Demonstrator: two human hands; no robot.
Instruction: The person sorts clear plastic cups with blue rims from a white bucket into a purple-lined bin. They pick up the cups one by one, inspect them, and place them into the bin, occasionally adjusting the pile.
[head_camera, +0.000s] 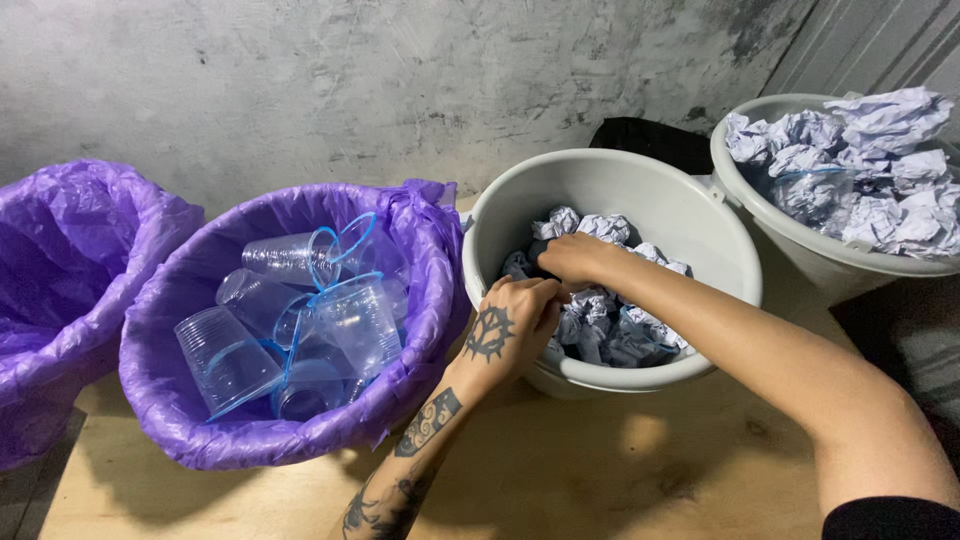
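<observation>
Both hands reach into a grey plastic bucket (690, 215) holding several crumpled paper balls (620, 330). My left hand (510, 325), tattooed on its back, curls over the bucket's near rim with its fingers down among the paper. My right hand (575, 258) is deeper in the bucket, fingers closed around dark and white crumpled stuff near the middle; the exact grip is hidden. Left of the bucket stands a bin lined with a purple bag (420, 250), filled with clear plastic cups (225, 355).
A second purple-lined bin (70, 260) stands at the far left. At the right rear a second grey bucket (800, 250) is heaped with crumpled paper. A black object (650, 140) lies behind the buckets. All rest on a wooden tabletop (620, 470) against a concrete wall.
</observation>
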